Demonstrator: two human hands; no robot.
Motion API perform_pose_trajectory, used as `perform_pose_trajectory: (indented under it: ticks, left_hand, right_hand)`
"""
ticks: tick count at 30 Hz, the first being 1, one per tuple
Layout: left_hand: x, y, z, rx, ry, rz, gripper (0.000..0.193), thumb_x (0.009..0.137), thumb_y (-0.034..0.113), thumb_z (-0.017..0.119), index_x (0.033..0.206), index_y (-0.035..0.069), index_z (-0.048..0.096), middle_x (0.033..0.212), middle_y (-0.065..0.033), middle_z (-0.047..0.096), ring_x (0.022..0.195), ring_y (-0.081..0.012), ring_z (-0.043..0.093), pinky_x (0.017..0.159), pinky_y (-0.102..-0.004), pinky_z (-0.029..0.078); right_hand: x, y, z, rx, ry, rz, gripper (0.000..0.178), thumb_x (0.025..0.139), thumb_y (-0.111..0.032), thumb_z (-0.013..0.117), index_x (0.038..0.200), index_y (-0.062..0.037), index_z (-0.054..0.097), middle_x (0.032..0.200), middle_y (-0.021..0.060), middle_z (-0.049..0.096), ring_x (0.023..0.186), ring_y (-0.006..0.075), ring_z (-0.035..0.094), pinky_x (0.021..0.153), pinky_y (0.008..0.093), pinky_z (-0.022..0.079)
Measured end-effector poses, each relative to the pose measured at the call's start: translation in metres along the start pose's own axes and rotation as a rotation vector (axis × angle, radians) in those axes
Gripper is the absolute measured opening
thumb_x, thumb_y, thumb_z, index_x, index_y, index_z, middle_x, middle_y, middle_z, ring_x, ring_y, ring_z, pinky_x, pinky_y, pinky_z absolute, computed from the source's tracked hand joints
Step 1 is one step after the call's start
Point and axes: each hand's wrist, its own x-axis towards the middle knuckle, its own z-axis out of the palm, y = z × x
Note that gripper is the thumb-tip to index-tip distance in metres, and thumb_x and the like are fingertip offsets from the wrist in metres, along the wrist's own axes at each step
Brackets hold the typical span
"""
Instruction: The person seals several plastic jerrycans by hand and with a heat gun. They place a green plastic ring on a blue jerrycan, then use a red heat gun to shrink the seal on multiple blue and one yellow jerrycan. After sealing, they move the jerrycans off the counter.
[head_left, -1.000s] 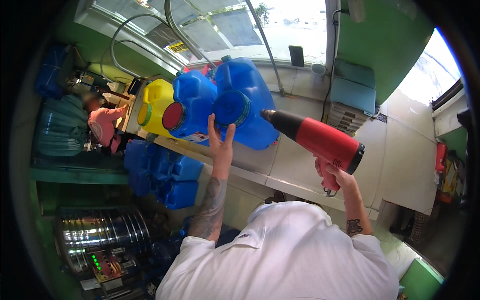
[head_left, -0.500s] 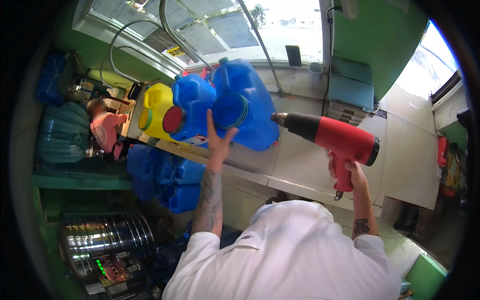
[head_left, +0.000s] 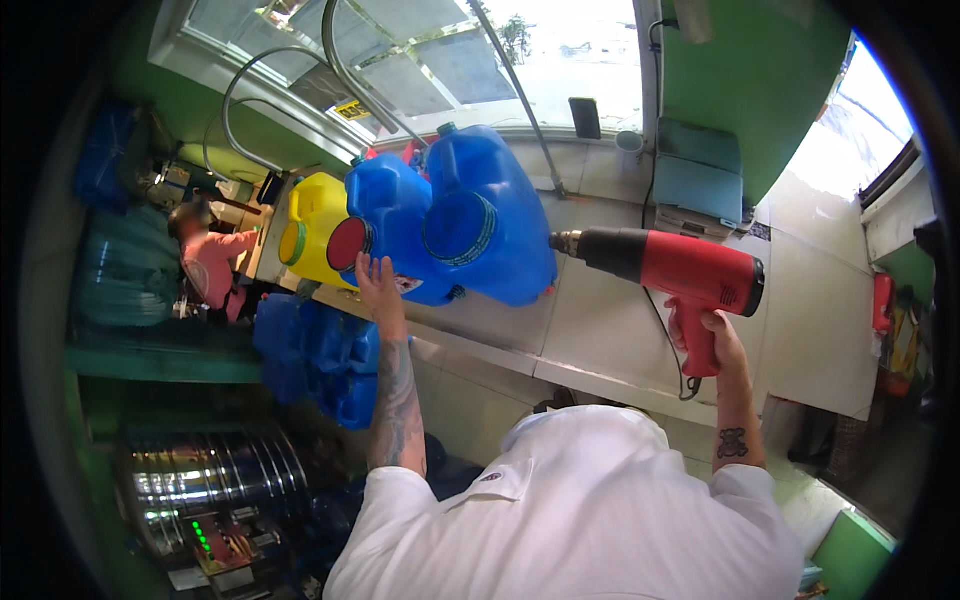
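Note:
My right hand (head_left: 708, 338) is wrapped round the handle of a red and black heat gun (head_left: 695, 268). Its metal nozzle points left, close to the side of a large blue jug (head_left: 515, 215) with a wide blue cap (head_left: 460, 228). In front of the middle blue jug (head_left: 390, 195) is my left hand (head_left: 382, 290), open with fingers extended, just below that jug's red cap (head_left: 349, 244). Whether the fingertips touch the jug I cannot tell. Farther left stands a yellow jug (head_left: 318, 215) with a yellow cap.
The jugs stand on a tiled counter (head_left: 600, 320) below a window. A white cup (head_left: 629, 140) and a blue-grey box (head_left: 700, 180) are at the back. More blue jugs (head_left: 320, 350) sit lower left, near a steel tank (head_left: 215, 465). A person in pink (head_left: 212, 262) works at far left.
My left hand has moved left and down, from beside the large jug's blue cap to the middle jug. The heat gun has shifted slightly right, still in my right hand.

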Motion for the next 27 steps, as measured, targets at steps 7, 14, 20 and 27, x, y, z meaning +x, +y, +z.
perform_pose_trajectory:
  ticks: [7,14,20,27]
  left_hand:
    - [-0.005,-0.002,0.006,0.165,-0.333,0.222,0.098,0.090,0.025,0.080,0.164,0.010,0.018,0.169,-0.0129,0.021,0.155,-0.0313,0.023,0.124,-0.0413,0.026]
    - [0.019,0.002,0.016,-0.067,-0.180,-0.024,0.072,0.105,0.046,0.054,0.157,0.002,0.032,0.159,-0.0173,0.039,0.143,-0.0275,0.042,0.118,-0.0384,0.034]
    - [0.071,0.009,0.047,-0.200,-0.357,-0.129,0.068,0.108,0.053,0.045,0.149,-0.001,0.046,0.153,-0.0167,0.048,0.134,-0.0231,0.050,0.113,-0.0340,0.040]
    - [0.011,0.005,0.055,0.051,-0.053,-0.053,0.074,0.105,0.056,0.051,0.152,-0.001,0.042,0.153,-0.0204,0.045,0.144,-0.0305,0.040,0.116,-0.0410,0.038]
  right_hand:
    - [0.009,-0.006,-0.005,-0.028,0.020,0.015,0.074,0.084,-0.056,0.071,0.125,0.0031,0.057,0.080,0.0078,0.061,0.066,0.0135,0.058,0.055,0.0258,0.045]
    - [0.029,-0.020,-0.007,-0.060,-0.040,-0.034,0.071,0.088,-0.056,0.069,0.127,0.0020,0.055,0.083,0.0079,0.061,0.068,0.0139,0.059,0.057,0.0261,0.046]
    - [0.072,-0.040,-0.009,-0.102,-0.044,-0.078,0.067,0.089,-0.053,0.070,0.128,0.0003,0.057,0.093,0.0085,0.066,0.074,0.0145,0.063,0.063,0.0260,0.050]
    - [0.069,-0.110,-0.050,-1.012,0.134,-0.211,0.046,0.085,-0.021,0.080,0.124,-0.0024,0.065,0.110,0.0085,0.071,0.096,0.0209,0.069,0.083,0.0361,0.056]
